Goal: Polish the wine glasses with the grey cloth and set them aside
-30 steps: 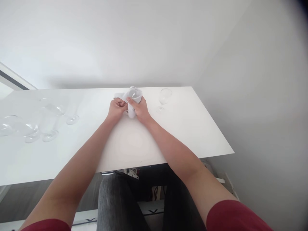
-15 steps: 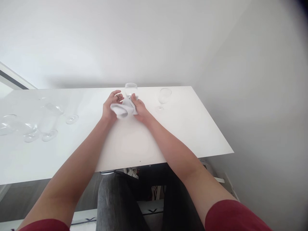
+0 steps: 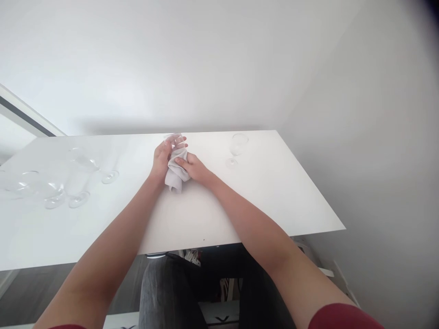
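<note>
My left hand (image 3: pixel 161 158) is wrapped round the bowl of a clear drinking glass (image 3: pixel 175 140), its fingertips showing past the far side. A light grey cloth (image 3: pixel 176 171) covers the lower part of this glass and hangs down toward me. Thumb on top, my right hand (image 3: pixel 196 168) grips the cloth against the glass. Whatever stem or foot the glass has is hidden under the cloth. Both hands are above the white table (image 3: pixel 267 196), near its far edge.
To the right stands a stemmed glass (image 3: pixel 239 145). Several clear glasses (image 3: pixel 78 198) are grouped on the left side, hard to make out against the white surface. A white wall (image 3: pixel 192 68) rises behind the table.
My left hand has closed round the glass bowl, which it was beside before. The cloth now hangs lower, and my right hand has shifted its hold down onto it. The view has tilted slightly.
</note>
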The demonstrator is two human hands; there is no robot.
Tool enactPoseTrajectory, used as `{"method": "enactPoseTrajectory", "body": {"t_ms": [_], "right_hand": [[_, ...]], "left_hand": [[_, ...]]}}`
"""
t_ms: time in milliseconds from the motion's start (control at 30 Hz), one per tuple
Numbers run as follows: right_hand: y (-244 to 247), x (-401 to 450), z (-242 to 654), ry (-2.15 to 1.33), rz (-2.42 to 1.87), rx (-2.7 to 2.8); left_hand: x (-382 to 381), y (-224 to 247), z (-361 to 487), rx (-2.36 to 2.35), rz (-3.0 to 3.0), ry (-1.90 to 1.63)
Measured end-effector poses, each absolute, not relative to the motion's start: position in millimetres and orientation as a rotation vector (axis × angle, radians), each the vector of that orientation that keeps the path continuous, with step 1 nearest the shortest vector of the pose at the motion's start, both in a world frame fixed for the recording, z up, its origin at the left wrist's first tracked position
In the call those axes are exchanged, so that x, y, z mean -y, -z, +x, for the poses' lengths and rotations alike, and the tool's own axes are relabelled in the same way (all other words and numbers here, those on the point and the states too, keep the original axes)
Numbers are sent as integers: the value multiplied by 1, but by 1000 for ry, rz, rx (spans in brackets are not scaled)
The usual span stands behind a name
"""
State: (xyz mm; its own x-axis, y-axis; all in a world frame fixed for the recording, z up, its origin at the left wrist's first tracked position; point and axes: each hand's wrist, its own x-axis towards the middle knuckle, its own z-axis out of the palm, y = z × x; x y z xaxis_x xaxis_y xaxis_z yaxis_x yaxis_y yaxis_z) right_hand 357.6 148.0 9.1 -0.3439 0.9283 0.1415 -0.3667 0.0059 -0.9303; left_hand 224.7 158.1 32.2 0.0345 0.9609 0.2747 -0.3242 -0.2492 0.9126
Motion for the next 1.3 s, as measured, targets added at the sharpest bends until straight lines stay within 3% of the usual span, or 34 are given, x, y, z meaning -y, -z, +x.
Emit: {"method": "enactPoseTrajectory", "body": {"t_ms": [100,267,433,567,767,900,1033,1167,1300], "right_hand": [[-9,-147,357,-1479,-759,1190],[-16,-142,362,-1880,-631,1058],[-13,-142,349,-1551,-828,1068],[-13,-144,347,-1835,-705,859],[-11,-152,354,-1561,-814,492],[-13,-152,349,-1594,-640,437],[-19,-148,347,-1751,-524,433],[-25,-147,353,-1775,-709,353],[-25,-143,355,-1809,-875,458]], "left_hand": [[-158,-33,223,-736,1157,-1441],[-161,-29,219,-633,1006,-1334],[-170,-22,214,-637,1002,-1352],[-167,-24,215,-587,927,-1368],[-177,-23,199,-474,718,-1729],[-183,-22,190,-471,679,-1896],[-175,-22,203,-436,971,-1732],[-168,-16,210,-347,1158,-1433],[-168,-14,207,-340,1188,-1350]]}}
